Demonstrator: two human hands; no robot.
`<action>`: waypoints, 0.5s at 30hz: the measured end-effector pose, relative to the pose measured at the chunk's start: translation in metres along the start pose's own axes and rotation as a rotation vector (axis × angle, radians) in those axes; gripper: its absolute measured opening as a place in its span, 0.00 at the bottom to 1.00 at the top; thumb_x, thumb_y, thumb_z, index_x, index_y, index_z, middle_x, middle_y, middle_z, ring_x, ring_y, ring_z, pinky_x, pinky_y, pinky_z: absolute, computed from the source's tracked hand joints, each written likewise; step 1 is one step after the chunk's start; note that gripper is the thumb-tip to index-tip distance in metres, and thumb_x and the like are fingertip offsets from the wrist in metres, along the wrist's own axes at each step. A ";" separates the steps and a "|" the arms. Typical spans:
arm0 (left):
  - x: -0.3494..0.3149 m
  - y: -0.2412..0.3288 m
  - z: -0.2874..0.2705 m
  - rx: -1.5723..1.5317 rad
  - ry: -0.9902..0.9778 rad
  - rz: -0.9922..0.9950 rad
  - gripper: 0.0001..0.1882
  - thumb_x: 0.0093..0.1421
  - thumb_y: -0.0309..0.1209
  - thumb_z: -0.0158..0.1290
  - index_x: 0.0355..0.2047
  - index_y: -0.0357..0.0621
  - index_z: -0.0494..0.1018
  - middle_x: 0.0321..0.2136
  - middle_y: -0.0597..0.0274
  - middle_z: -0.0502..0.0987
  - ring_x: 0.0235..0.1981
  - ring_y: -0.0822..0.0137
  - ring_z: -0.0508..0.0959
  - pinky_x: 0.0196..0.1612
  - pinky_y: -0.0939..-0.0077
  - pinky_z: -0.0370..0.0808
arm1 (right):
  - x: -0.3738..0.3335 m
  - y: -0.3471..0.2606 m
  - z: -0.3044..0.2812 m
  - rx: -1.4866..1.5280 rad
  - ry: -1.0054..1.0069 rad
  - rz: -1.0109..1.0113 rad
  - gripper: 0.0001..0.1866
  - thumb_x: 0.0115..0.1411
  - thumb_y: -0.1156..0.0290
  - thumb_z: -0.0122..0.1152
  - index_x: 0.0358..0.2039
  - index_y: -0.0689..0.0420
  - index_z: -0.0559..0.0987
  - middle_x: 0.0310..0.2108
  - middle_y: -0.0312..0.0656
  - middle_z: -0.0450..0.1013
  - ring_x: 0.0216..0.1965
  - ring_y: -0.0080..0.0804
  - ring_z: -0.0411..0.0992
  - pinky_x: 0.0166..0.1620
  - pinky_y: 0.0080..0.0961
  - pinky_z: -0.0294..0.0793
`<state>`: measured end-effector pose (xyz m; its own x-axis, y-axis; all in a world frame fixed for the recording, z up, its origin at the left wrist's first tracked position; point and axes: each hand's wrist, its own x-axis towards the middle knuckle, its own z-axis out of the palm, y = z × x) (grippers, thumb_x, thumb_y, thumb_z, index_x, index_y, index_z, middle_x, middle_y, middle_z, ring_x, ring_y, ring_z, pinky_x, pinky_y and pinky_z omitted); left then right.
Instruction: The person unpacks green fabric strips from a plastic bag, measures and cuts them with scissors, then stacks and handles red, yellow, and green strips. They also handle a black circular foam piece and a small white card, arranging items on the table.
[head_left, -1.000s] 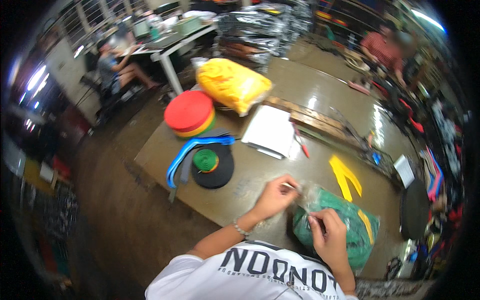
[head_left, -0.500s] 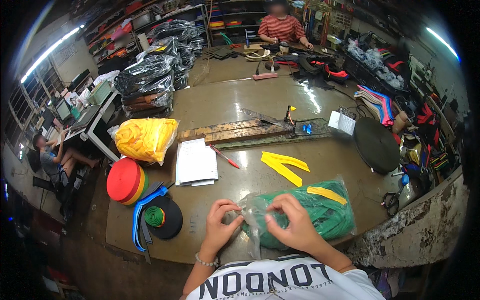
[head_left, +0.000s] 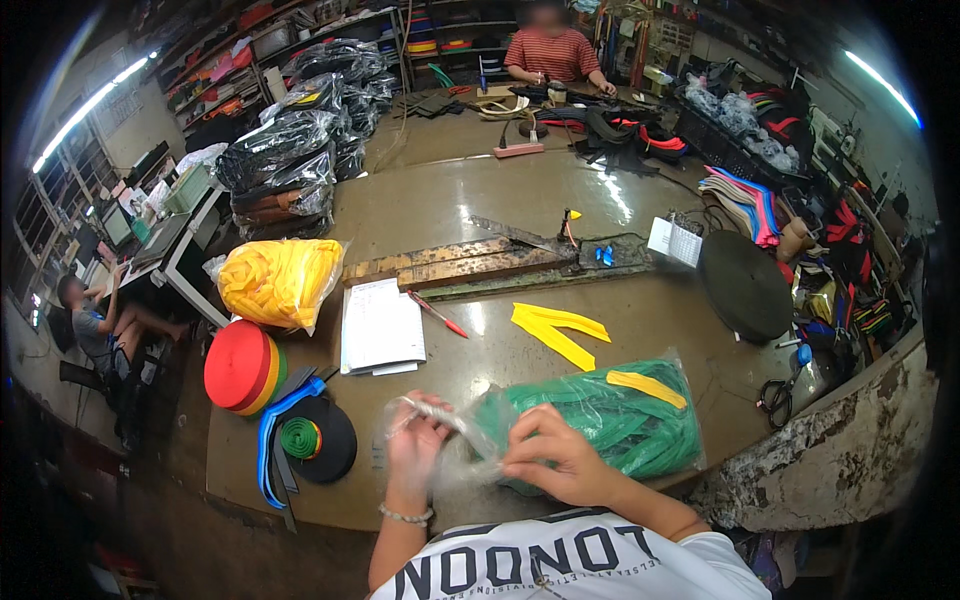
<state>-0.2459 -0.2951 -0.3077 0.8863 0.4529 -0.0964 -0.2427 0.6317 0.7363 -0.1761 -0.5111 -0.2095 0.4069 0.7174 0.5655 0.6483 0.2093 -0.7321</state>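
A clear plastic bag (head_left: 640, 440) packed with green strips lies on the table in front of me, its loose mouth end stretched to the left. My right hand (head_left: 555, 455) pinches that loose plastic close to the green strips. Farther left, my left hand (head_left: 415, 440) has its fingers curled in the bag's mouth, with plastic bunched around them; motion blurs it in part. A short yellow strip (head_left: 645, 388) rests on top of the bag. Beyond the bag, two yellow strips (head_left: 555, 335) lie in a V shape on the table.
Left are a bag of yellow strips (head_left: 275, 285), a red roll of webbing (head_left: 235, 365), a black roll (head_left: 335, 455) and blue strips (head_left: 268, 450). Papers (head_left: 380, 330), a red pen (head_left: 440, 315) and a long metal-and-wood cutter (head_left: 480, 265) lie ahead. Right are scissors (head_left: 775, 400) and a dark roll (head_left: 742, 285). A person (head_left: 555, 55) sits opposite.
My left hand has moved left and slightly up, pulling the bag's mouth out and twisting it. My right hand has shifted a little left and its fingers have closed on the plastic.
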 end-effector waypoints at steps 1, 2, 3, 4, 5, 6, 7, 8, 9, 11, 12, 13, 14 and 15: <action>0.001 0.001 -0.004 -0.172 -0.026 0.009 0.11 0.64 0.37 0.48 0.39 0.44 0.71 0.34 0.62 0.74 0.34 0.66 0.74 0.41 0.74 0.73 | 0.000 0.002 0.002 0.014 0.012 0.050 0.08 0.59 0.70 0.58 0.37 0.60 0.75 0.36 0.42 0.71 0.37 0.39 0.68 0.45 0.31 0.68; 0.002 0.004 -0.007 -0.346 -0.014 0.027 0.11 0.64 0.39 0.48 0.38 0.45 0.71 0.33 0.63 0.74 0.34 0.65 0.74 0.41 0.72 0.74 | 0.000 0.005 0.005 0.036 0.043 0.104 0.09 0.60 0.71 0.58 0.39 0.60 0.74 0.37 0.41 0.70 0.38 0.37 0.68 0.46 0.29 0.67; -0.001 0.010 -0.007 -0.383 0.160 -0.029 0.13 0.66 0.42 0.44 0.32 0.47 0.69 0.29 0.64 0.72 0.33 0.61 0.74 0.39 0.70 0.75 | -0.001 0.007 0.008 0.034 0.050 0.174 0.10 0.61 0.71 0.58 0.40 0.61 0.73 0.37 0.40 0.70 0.39 0.35 0.69 0.47 0.27 0.67; -0.004 0.019 -0.005 -0.392 0.084 0.026 0.15 0.67 0.42 0.42 0.29 0.47 0.67 0.27 0.64 0.70 0.31 0.63 0.73 0.38 0.71 0.74 | -0.001 0.009 0.010 0.058 0.029 0.215 0.10 0.62 0.71 0.56 0.41 0.61 0.71 0.37 0.40 0.69 0.39 0.33 0.69 0.47 0.26 0.67; -0.011 0.031 -0.003 -0.399 -0.042 0.048 0.16 0.68 0.42 0.40 0.26 0.48 0.65 0.25 0.65 0.69 0.29 0.65 0.71 0.36 0.72 0.74 | -0.001 0.011 0.013 0.062 -0.021 0.280 0.11 0.63 0.71 0.55 0.42 0.62 0.70 0.37 0.39 0.69 0.39 0.31 0.68 0.47 0.24 0.67; -0.016 0.044 0.002 -0.324 -0.006 0.204 0.18 0.69 0.41 0.38 0.22 0.49 0.61 0.22 0.67 0.64 0.25 0.70 0.66 0.30 0.76 0.70 | 0.000 0.013 0.014 0.051 -0.066 0.330 0.11 0.64 0.71 0.54 0.44 0.62 0.69 0.37 0.39 0.69 0.39 0.29 0.68 0.46 0.23 0.67; -0.027 0.058 0.007 -0.146 0.140 0.446 0.18 0.69 0.40 0.39 0.21 0.50 0.58 0.20 0.70 0.60 0.22 0.73 0.60 0.27 0.77 0.65 | 0.000 0.015 0.016 0.137 0.032 0.411 0.10 0.64 0.71 0.54 0.43 0.62 0.69 0.37 0.38 0.69 0.39 0.26 0.68 0.46 0.21 0.67; -0.035 0.074 0.011 -0.150 0.130 0.672 0.17 0.69 0.38 0.38 0.21 0.49 0.58 0.20 0.70 0.58 0.22 0.74 0.59 0.27 0.77 0.62 | 0.001 0.016 0.017 0.208 0.137 0.476 0.10 0.64 0.71 0.53 0.42 0.62 0.69 0.36 0.37 0.69 0.40 0.23 0.68 0.45 0.20 0.67; -0.046 0.083 0.017 -0.146 0.221 0.891 0.15 0.69 0.34 0.37 0.22 0.48 0.57 0.21 0.69 0.58 0.22 0.74 0.58 0.28 0.78 0.63 | 0.003 0.017 0.018 0.264 0.216 0.598 0.09 0.65 0.71 0.53 0.42 0.62 0.70 0.36 0.36 0.68 0.40 0.21 0.67 0.45 0.18 0.67; -0.065 0.087 0.029 0.251 0.148 1.114 0.12 0.67 0.30 0.37 0.24 0.44 0.59 0.22 0.66 0.60 0.24 0.73 0.61 0.30 0.79 0.64 | 0.006 0.018 0.021 0.448 0.353 0.528 0.09 0.65 0.71 0.52 0.42 0.62 0.69 0.37 0.34 0.68 0.41 0.16 0.66 0.44 0.16 0.67; -0.072 0.083 0.034 0.355 0.019 1.158 0.11 0.66 0.30 0.37 0.26 0.42 0.61 0.22 0.65 0.62 0.25 0.72 0.64 0.33 0.79 0.67 | 0.008 0.017 0.023 0.536 0.436 0.560 0.09 0.65 0.71 0.52 0.42 0.62 0.69 0.37 0.33 0.69 0.42 0.14 0.65 0.44 0.15 0.67; -0.074 0.076 0.038 0.679 -0.014 1.025 0.10 0.66 0.30 0.39 0.31 0.38 0.65 0.26 0.62 0.67 0.30 0.70 0.68 0.37 0.78 0.69 | 0.010 0.015 0.027 0.585 0.410 0.473 0.08 0.63 0.73 0.55 0.41 0.62 0.71 0.38 0.37 0.71 0.42 0.21 0.68 0.44 0.19 0.69; -0.076 0.067 0.041 0.976 -0.128 0.928 0.11 0.65 0.31 0.40 0.36 0.35 0.69 0.29 0.59 0.71 0.34 0.68 0.72 0.41 0.77 0.71 | 0.011 0.013 0.031 0.443 0.278 0.323 0.08 0.62 0.73 0.56 0.40 0.62 0.72 0.38 0.39 0.71 0.42 0.24 0.69 0.45 0.21 0.69; -0.075 0.059 0.042 0.966 -0.176 0.570 0.13 0.64 0.31 0.43 0.42 0.34 0.69 0.34 0.56 0.73 0.38 0.67 0.74 0.43 0.76 0.72 | 0.011 0.010 0.034 0.300 0.143 0.181 0.08 0.61 0.74 0.57 0.39 0.62 0.73 0.38 0.41 0.72 0.41 0.28 0.70 0.45 0.22 0.70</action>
<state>-0.3100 -0.3175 -0.2290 0.8058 0.3761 0.4574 -0.2903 -0.4224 0.8587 -0.1870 -0.4782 -0.2240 0.5971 0.6652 0.4482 0.3487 0.2879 -0.8919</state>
